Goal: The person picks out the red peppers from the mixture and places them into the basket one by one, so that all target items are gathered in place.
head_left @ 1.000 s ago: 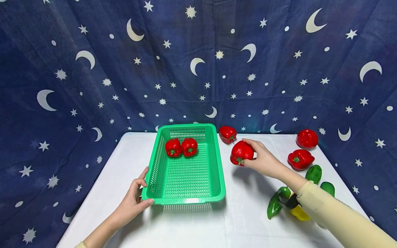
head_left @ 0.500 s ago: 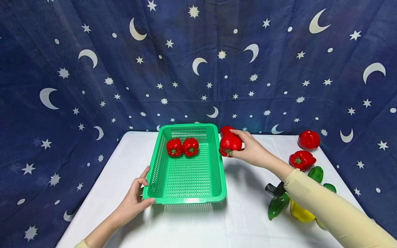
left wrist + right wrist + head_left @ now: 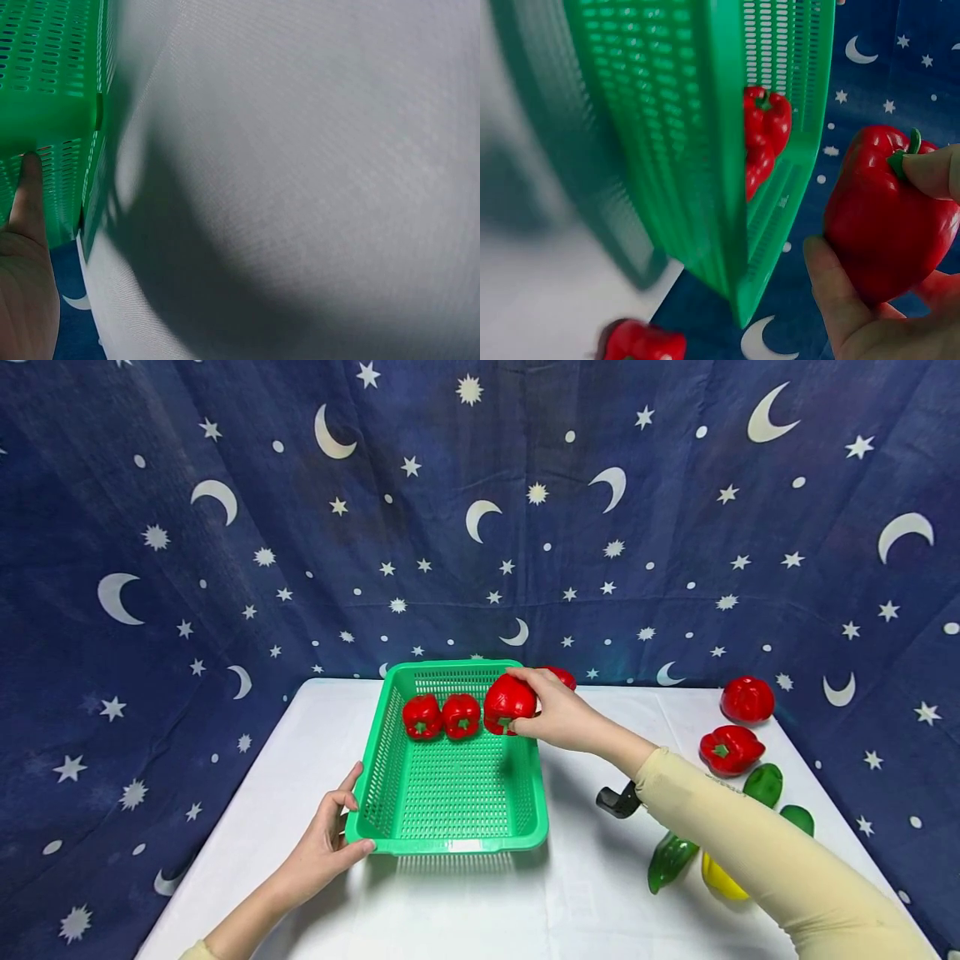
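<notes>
My right hand (image 3: 558,714) holds a red bell pepper (image 3: 508,700) with a green stem over the right back part of a green mesh basket (image 3: 450,845). In the right wrist view, the thumb presses beside the stem and the fingers wrap the pepper's (image 3: 892,217) lower side. Two more red bell peppers (image 3: 442,717) sit side by side at the basket's back. My left hand (image 3: 318,843) grips the basket's near left corner, thumb on the front rim and fingers along the left side. The left wrist view shows its thumb (image 3: 28,202) against the basket wall (image 3: 45,112).
One red bell pepper (image 3: 561,677) lies behind my right hand, just beyond the basket. Two red peppers (image 3: 731,750) stand at the table's far right, near several green peppers (image 3: 670,862) and a yellow one (image 3: 722,878). A starry blue cloth (image 3: 480,568) hangs behind the white table.
My right hand has carried the red bell pepper leftward, from the table right of the basket to over the basket. The left hand has stayed at the corner.
</notes>
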Demonstrator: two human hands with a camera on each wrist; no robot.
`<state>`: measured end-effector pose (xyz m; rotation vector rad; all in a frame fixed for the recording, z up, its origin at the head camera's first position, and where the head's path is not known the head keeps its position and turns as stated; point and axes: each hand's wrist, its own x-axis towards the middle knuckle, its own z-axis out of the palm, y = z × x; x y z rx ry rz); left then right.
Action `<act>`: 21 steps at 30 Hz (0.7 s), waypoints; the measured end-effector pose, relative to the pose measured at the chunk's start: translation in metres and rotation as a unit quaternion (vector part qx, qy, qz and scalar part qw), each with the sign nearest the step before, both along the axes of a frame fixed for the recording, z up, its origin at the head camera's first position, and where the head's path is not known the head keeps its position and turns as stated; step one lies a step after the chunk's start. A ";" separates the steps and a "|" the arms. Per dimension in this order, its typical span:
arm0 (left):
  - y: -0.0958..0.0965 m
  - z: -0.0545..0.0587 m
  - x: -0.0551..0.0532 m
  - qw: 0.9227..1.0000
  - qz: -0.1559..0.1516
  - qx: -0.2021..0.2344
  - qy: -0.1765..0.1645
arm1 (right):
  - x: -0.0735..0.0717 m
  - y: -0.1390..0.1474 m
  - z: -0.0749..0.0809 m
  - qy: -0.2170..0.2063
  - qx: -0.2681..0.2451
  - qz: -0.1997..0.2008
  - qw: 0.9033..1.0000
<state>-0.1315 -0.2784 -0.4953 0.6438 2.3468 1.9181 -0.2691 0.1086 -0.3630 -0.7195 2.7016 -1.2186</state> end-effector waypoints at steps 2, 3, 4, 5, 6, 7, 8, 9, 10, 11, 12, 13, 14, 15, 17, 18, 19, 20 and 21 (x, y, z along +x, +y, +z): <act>-0.001 -0.001 0.000 1.000 -0.001 0.000 0.004 | 0.000 -0.007 -0.001 -0.001 0.008 0.007 1.000; -0.001 -0.001 -0.001 1.000 -0.001 -0.001 0.005 | -0.001 -0.011 -0.002 -0.002 0.011 0.011 1.000; -0.001 -0.001 -0.001 1.000 -0.002 -0.001 0.008 | -0.001 -0.015 -0.003 -0.005 0.011 0.014 1.000; -0.001 -0.001 -0.001 1.000 -0.001 -0.002 0.009 | -0.002 -0.018 -0.004 -0.006 0.012 0.019 1.000; -0.001 -0.001 -0.001 1.000 0.000 -0.002 0.010 | -0.002 -0.022 -0.005 -0.008 0.011 0.022 1.000; -0.001 0.000 -0.001 1.000 0.000 -0.001 0.010 | -0.003 -0.026 -0.006 -0.010 0.010 0.026 1.000; -0.001 0.000 -0.001 1.000 0.000 0.000 0.008 | -0.003 -0.029 -0.006 -0.013 0.007 0.028 0.999; 0.000 0.000 -0.001 1.000 0.001 0.000 0.006 | -0.004 -0.033 -0.007 -0.013 0.006 0.032 0.999; 0.000 0.000 0.000 1.000 0.002 0.001 0.003 | -0.004 -0.036 -0.007 -0.015 0.007 0.034 0.999; 0.000 0.000 0.000 1.000 0.003 0.002 0.000 | -0.004 -0.039 -0.006 -0.014 0.008 0.038 0.999; 0.000 0.001 0.000 1.000 0.002 0.003 -0.001 | -0.004 -0.043 -0.006 -0.015 0.010 0.041 0.999; 0.000 0.001 0.001 1.000 0.002 0.004 -0.002 | -0.004 -0.046 -0.005 -0.016 0.011 0.044 0.999; 0.000 0.001 0.001 1.000 0.001 0.004 -0.001 | -0.005 -0.049 -0.004 -0.015 0.013 0.047 0.999; 0.000 0.001 0.001 1.000 0.001 0.004 0.000 | -0.005 -0.053 -0.003 -0.015 0.017 0.050 0.998; 0.001 0.001 0.001 1.000 0.002 0.004 0.001 | -0.006 -0.059 -0.002 -0.013 0.021 0.056 0.998; 0.001 0.001 0.001 1.000 0.002 0.004 0.002 | -0.007 -0.062 -0.001 -0.012 0.022 0.060 0.998; 0.001 0.002 0.001 1.000 0.003 0.004 0.001 | -0.007 -0.065 -0.001 -0.011 0.024 0.062 0.998; 0.001 0.001 0.001 1.000 0.003 0.004 0.001 | -0.008 -0.068 -0.001 -0.010 0.026 0.065 0.997; 0.001 0.001 0.001 1.000 0.003 0.004 0.000 | -0.009 -0.071 0.000 -0.010 0.028 0.067 0.997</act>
